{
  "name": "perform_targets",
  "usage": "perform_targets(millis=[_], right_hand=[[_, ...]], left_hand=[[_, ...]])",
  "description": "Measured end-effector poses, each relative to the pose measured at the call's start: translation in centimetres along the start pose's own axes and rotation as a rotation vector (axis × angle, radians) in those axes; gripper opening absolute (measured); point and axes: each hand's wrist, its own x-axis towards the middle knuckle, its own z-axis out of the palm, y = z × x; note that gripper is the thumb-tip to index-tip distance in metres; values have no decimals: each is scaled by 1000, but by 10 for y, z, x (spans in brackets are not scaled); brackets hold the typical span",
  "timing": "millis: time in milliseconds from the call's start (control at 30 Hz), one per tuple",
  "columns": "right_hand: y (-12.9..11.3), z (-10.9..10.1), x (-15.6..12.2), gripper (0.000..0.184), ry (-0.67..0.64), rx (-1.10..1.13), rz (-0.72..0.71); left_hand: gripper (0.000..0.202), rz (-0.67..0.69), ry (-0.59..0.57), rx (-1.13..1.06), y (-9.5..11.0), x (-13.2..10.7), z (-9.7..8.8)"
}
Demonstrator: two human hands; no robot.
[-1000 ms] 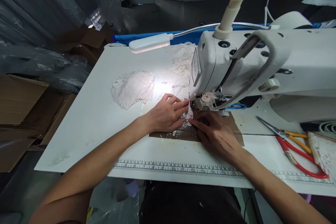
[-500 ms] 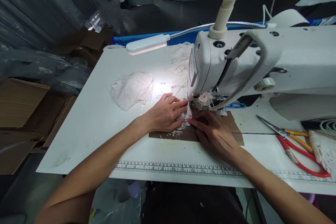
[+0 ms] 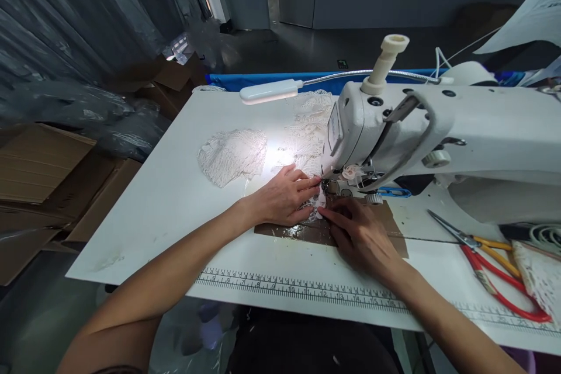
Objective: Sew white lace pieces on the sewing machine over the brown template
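My left hand (image 3: 287, 196) lies palm down with its fingers spread over a strip of white lace (image 3: 316, 209), close beside the needle area of a white sewing machine (image 3: 350, 128). On the near side of the needle, my right hand (image 3: 362, 234) has its fingers bent, with one fingertip at the lace's right edge. Its thumb and the undersides of its fingers are mostly hidden. Behind my left hand, more lace (image 3: 309, 128) runs back along the machine head. The needle itself does not show clearly.
On the white table (image 3: 175, 210) lies a separate lace piece (image 3: 232, 155) at the left. Red-handled scissors (image 3: 499, 274) and yellow-handled ones lie at the right. A lamp (image 3: 269, 92) hangs over the lace. A printed ruler (image 3: 307, 292) follows the front edge. Cardboard boxes (image 3: 48, 169) stand left.
The camera view has tilted up a little, so the table and machine sit lower and slightly farther right. Both hands keep nearly the same places on the lace.
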Motion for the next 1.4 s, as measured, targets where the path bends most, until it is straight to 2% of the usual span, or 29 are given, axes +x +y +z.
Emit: perform_targets(millis=[567,900,1400], right_hand=[[9,5,-2,37,12,0,-24],[8,5,-2,36,11,2,-18],[7,4,-2,35,13,-21,-11]], left_hand=[[36,54,-11,136,10,1,-5],[37,1,-7,167,19,3,-2],[37,-6,-17,260,26,2,-6]])
